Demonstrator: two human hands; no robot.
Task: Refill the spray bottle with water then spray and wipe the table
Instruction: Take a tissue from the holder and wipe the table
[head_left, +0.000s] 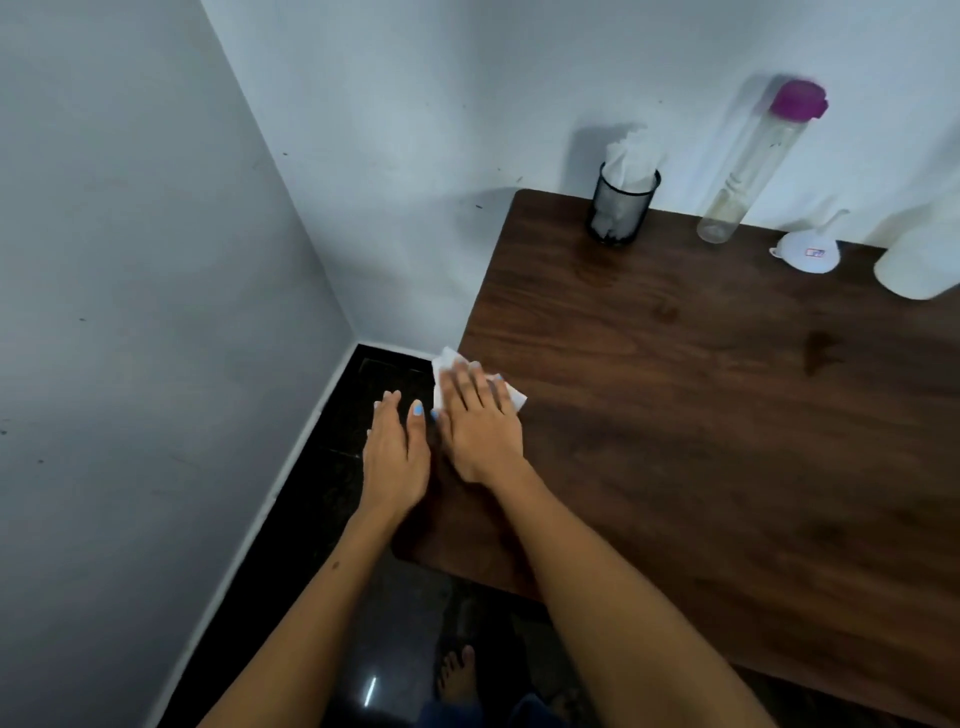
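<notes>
So the person's right hand (480, 423) is flat on a white tissue (447, 376), pressing it down right at the left edge of the dark wooden table (701, 415). Fingers are straight and spread, not curled round the tissue at all, just palm-down on top of it. Part of the tissue sticks out past the table edge on the far side of the hand, and a corner pokes out on the table side by the fingertips.

The left hand (397, 447) is just beside the table's left edge, off the wood and over the black floor (322, 493), palm down, fingers straight and together, holding nothing. It sits close alongside the right hand, thumb nearly touching it.

At the far edge of the table, against the wall (415, 130), there's a black mesh cup (621, 208) stuffed with more white tissues. Further along the same far edge is a tall clear bottle (748, 171) with a purple cap, which looks nearly empty. Next along is a white funnel (808, 249) lying on the wood, and at the table's far right corner a white container (919, 254) cut off by the frame, can't tell if that's the spray bottle. There's a darker wet-looking patch (821, 351) on the wood toward the right side of the table.

A bare foot (457, 675) shows on the floor below the table's near edge.
</notes>
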